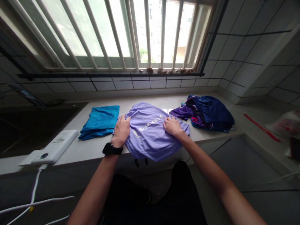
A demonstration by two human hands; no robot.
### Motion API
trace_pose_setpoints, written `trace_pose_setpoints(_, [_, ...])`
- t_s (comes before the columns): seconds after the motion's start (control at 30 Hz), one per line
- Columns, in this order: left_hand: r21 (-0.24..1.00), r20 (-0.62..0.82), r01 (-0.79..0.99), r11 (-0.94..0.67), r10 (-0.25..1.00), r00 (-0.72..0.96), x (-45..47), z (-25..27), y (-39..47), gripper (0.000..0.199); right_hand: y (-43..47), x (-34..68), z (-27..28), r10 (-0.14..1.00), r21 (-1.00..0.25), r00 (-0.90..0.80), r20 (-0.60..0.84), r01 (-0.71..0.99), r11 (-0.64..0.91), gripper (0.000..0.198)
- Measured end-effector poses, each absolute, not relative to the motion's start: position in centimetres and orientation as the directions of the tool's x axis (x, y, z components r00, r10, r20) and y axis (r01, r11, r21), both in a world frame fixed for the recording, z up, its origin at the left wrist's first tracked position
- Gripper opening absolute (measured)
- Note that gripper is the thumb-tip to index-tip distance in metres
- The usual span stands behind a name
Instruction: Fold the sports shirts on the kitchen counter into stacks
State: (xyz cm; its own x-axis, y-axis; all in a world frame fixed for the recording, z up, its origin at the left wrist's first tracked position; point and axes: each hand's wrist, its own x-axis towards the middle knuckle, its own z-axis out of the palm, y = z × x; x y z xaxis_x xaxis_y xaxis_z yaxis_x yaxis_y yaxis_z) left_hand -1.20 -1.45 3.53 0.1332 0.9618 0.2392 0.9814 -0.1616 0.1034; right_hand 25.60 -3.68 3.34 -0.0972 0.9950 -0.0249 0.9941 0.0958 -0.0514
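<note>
A light purple shirt (pixel 152 140) with a line of white print lies spread on the counter, its near part hanging over the front edge. My left hand (pixel 122 128), a black band on its wrist, is closed on the shirt's left side with bent fingers. On the right part of the cloth, beside the print, my right hand (pixel 172 125) has its fingers curled into the fabric. A folded teal garment (pixel 100 120) lies just left of my left hand. Beyond my right hand sits a heap of dark blue and purple clothes (pixel 211 112).
A white power bank (pixel 56 147) with a plugged-in white cable rests on the counter (pixel 89 153) at the left, by the dark sink (pixel 42 125). A red strip (pixel 261 127) and a clear plastic bag (pixel 284 123) lie far right. Behind is a barred window (pixel 117 37).
</note>
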Motion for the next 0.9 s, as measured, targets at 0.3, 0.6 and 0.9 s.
trace_pose_setpoints(0.3, [0.134, 0.112, 0.946, -0.294, 0.953, 0.281, 0.9, -1.7, -8.2, 0.054, -4.4, 30.5, 3.3, 0.999, -0.053, 0.010, -0.044, 0.999, -0.013, 0.045])
trace_pose_setpoints(0.6, [0.257, 0.084, 0.882, -0.395, 0.918, 0.387, -3.0, -0.9, -2.0, 0.048, -8.2, 29.2, 3.6, 0.999, -0.041, 0.032, -0.010, 0.999, -0.032, 0.042])
trace_pose_setpoints(0.9, [0.422, 0.180, 0.702, -0.573, 0.812, 0.555, -5.3, -0.8, -10.1, 0.064, -13.2, 34.5, -0.2, 0.774, -0.359, -0.602, 0.195, 0.691, 0.627, 0.081])
